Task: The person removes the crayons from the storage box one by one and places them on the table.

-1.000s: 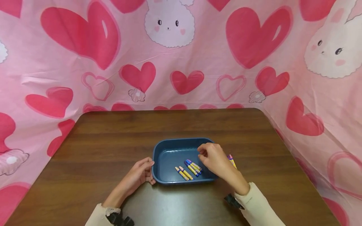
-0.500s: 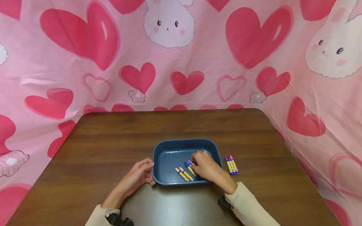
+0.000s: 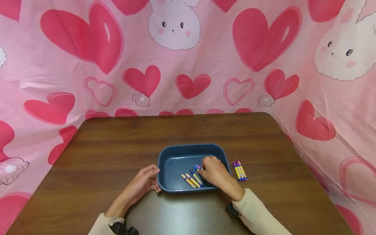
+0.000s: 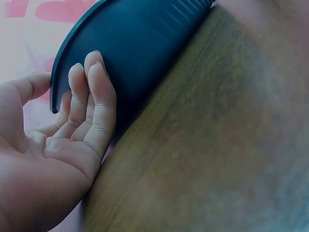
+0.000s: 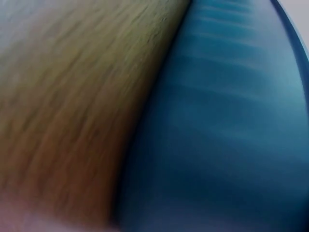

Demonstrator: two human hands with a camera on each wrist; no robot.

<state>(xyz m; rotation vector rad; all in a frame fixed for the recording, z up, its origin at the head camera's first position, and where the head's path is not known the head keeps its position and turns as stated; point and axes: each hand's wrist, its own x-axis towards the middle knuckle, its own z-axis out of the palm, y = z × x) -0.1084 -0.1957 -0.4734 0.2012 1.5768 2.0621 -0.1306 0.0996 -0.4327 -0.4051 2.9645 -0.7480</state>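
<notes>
A blue plastic tray (image 3: 180, 150) stands on the table. My left hand (image 3: 146, 180) holds its left end, with the thumb at the rim and the fingers against the outer wall in the left wrist view. Inside the tray, my right hand (image 3: 216, 173) has curled fingers at a blue crayon (image 3: 195, 167) and a pink-tipped crayon (image 3: 199, 167). It seems to pinch them, though its fingertips are partly hidden. A dark blue crayon (image 3: 195, 178) lies beside two peach-tipped crayons (image 3: 190, 181). The right wrist view shows only the tray's outer wall (image 5: 217, 135) and the table.
On the table, right of the tray, several purple and pink crayons (image 3: 240, 171) in yellow wrappers lie side by side. The brown wooden table (image 3: 123, 147) extends around the tray. A pink cloth (image 3: 167, 65) with hearts and rabbits hangs behind it.
My right hand came down onto the crayons in the tray, then shifted slightly right. The dark blue crayon has parted from the others toward the peach ones. My left hand stays put.
</notes>
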